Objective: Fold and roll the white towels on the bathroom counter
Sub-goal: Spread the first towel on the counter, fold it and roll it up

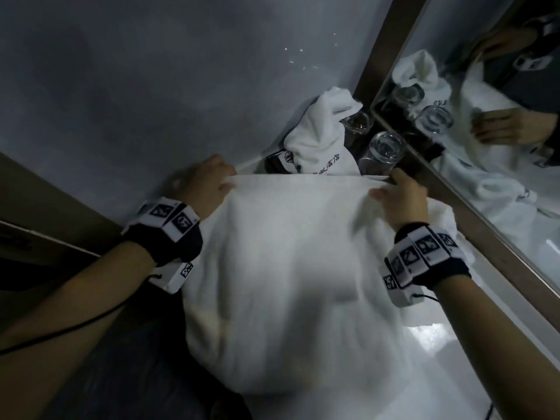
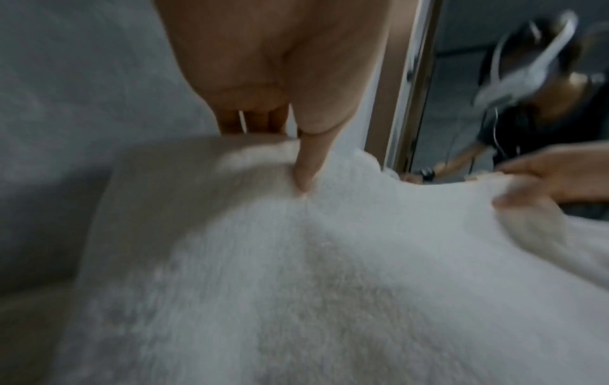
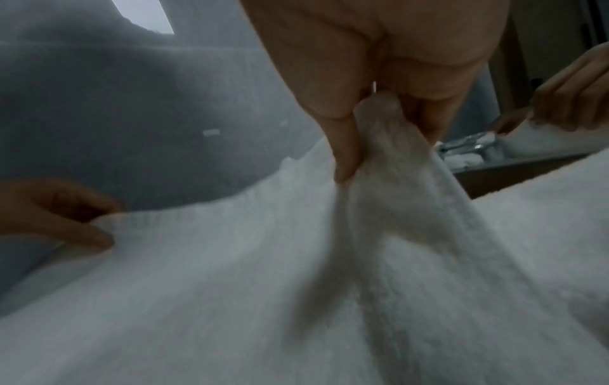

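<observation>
A large white towel (image 1: 291,268) hangs stretched between my two hands over the counter (image 1: 472,353). My left hand (image 1: 209,183) pinches its far left corner, thumb on top and fingers behind the edge. In the left wrist view the left thumb (image 2: 306,166) presses into the towel (image 2: 296,273). My right hand (image 1: 394,192) grips the far right corner. The right wrist view shows a bunched fold of towel (image 3: 389,161) pinched between the right hand's thumb and fingers. A second white towel (image 1: 318,137) with dark printed letters lies crumpled behind, against the wall.
Two clear glasses (image 1: 383,153) stand upside down in the corner beside the crumpled towel. A framed mirror (image 1: 485,131) runs along the right side of the counter. A grey wall (image 1: 151,86) stands behind. The counter's front edge drops off at lower left.
</observation>
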`<state>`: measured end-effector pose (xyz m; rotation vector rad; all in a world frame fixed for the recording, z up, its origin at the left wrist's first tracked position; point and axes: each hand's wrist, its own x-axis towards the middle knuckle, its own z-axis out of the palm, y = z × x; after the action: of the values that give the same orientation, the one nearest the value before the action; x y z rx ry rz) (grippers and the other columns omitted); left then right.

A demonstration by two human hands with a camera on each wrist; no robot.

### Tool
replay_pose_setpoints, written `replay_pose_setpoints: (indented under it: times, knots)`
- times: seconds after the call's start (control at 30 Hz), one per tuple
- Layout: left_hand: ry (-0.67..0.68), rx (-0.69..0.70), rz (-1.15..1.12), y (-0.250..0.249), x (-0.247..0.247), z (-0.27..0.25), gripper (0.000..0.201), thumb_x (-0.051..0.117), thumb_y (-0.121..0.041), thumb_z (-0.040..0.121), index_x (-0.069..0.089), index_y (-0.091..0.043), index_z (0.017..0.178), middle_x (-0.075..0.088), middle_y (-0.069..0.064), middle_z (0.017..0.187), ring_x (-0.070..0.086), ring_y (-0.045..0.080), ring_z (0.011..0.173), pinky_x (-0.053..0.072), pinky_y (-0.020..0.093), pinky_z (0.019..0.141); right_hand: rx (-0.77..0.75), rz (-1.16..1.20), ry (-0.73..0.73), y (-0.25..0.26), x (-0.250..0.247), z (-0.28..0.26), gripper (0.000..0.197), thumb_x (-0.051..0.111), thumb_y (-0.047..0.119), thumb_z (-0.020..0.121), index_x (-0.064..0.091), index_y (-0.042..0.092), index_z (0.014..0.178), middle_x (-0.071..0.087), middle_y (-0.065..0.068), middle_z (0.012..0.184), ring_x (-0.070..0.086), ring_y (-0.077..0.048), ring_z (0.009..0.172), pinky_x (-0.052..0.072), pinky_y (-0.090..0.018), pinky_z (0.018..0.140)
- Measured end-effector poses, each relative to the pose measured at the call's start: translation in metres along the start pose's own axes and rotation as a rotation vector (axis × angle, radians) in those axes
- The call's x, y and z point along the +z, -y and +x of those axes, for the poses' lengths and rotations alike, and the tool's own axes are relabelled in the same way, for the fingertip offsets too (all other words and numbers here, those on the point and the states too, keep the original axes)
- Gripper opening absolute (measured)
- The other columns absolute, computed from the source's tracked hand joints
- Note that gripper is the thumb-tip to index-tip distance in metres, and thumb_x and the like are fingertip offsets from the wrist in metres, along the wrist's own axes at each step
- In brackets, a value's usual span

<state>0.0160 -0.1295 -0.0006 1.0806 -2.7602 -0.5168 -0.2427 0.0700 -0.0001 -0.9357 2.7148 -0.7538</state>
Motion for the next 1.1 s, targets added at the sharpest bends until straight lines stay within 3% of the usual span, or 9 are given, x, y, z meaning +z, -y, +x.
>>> replay_pose_setpoints:
  times: [0.17,0.3,0.37,0.5,0.67,0.77,0.83,0.97,1.1]
  knots:
    - [0.221,0.048,-0.002,-0.004,0.033,0.010,0.044,0.059,-0.003,0.082,0.048,-0.002,0.124,0.042,0.017,0.132,0.045,0.031,0.120,0.035,0.039,0.103,-0.084,-0.246,0.248,-0.001,0.026,0.009,0.050,0.064,0.011,0.081,0.048,0.006,0.128,0.048,-0.020,0.130,0.043,-0.036,0.120,0.034,-0.039,0.096]
    - [0.424,-0.035,0.046,-0.008,0.052,0.019,0.087,0.069,-0.022,0.078,0.015,-0.007,0.144,0.023,0.013,0.151,0.021,0.027,0.139,0.018,0.037,0.114,-0.050,-0.312,0.291,-0.003,0.032,0.012,0.056,0.062,0.021,0.082,0.042,0.018,0.134,0.043,-0.008,0.138,0.031,-0.032,0.129,0.024,-0.041,0.104]
    - [0.465,-0.075,0.152,-0.009,0.057,0.024,0.097,0.073,-0.030,0.074,0.011,-0.008,0.145,0.023,0.012,0.150,0.021,0.028,0.139,0.015,0.038,0.114,-0.065,-0.343,0.320,-0.003,0.031,0.012,0.061,0.066,0.021,0.078,0.042,0.021,0.133,0.042,-0.005,0.138,0.028,-0.031,0.130,0.020,-0.041,0.106]
    - [0.473,-0.034,0.270,-0.010,0.062,0.028,0.072,0.074,-0.036,0.069,0.039,-0.011,0.127,0.048,0.011,0.129,0.045,0.029,0.118,0.027,0.038,0.102,-0.126,-0.356,0.296,-0.005,0.030,0.006,0.061,0.075,0.019,0.070,0.051,0.019,0.126,0.044,-0.005,0.134,0.027,-0.028,0.131,0.015,-0.039,0.108]
    - [0.429,-0.056,0.255,0.001,0.056,0.022,0.053,0.066,-0.038,0.078,0.051,-0.008,0.120,0.038,0.014,0.131,0.034,0.030,0.122,0.028,0.039,0.102,-0.062,-0.364,0.328,-0.006,0.027,0.001,0.061,0.076,0.038,0.067,0.057,0.023,0.123,0.040,-0.010,0.130,0.033,-0.034,0.123,0.019,-0.043,0.107]
    - [0.541,-0.065,0.396,0.003,0.042,0.020,0.040,0.059,-0.037,0.082,0.051,-0.016,0.115,0.055,0.011,0.121,0.049,0.028,0.114,0.026,0.038,0.101,-0.011,-0.288,0.315,-0.011,0.023,0.002,0.049,0.072,0.034,0.073,0.062,0.025,0.119,0.037,-0.007,0.122,0.049,-0.029,0.096,0.037,-0.033,0.086]
    - [0.560,-0.044,0.426,0.009,0.034,0.015,0.028,0.059,-0.029,0.081,0.053,-0.020,0.106,0.062,0.005,0.113,0.054,0.026,0.105,0.026,0.036,0.097,0.000,-0.215,0.304,-0.015,0.020,0.002,0.036,0.070,0.030,0.076,0.067,0.018,0.110,0.043,-0.005,0.115,0.052,-0.027,0.092,0.036,-0.030,0.077]
    - [0.480,-0.082,0.369,0.031,0.016,-0.007,0.031,0.065,-0.035,0.078,0.060,-0.018,0.104,0.064,0.005,0.115,0.058,0.025,0.103,0.037,0.033,0.094,0.056,-0.006,0.187,-0.019,0.014,0.003,0.016,0.074,0.021,0.074,0.062,0.011,0.076,0.055,-0.003,0.087,0.055,-0.025,0.087,0.035,-0.025,0.068]
    - [0.306,-0.265,0.131,0.052,-0.003,-0.028,0.051,0.070,-0.045,0.074,0.065,-0.009,0.109,0.065,0.013,0.115,0.056,0.030,0.111,0.035,0.030,0.099,0.113,0.259,0.110,-0.016,0.009,0.005,0.021,0.073,0.023,0.078,0.066,0.008,0.092,0.060,-0.005,0.085,0.054,-0.019,0.083,0.040,-0.019,0.066]
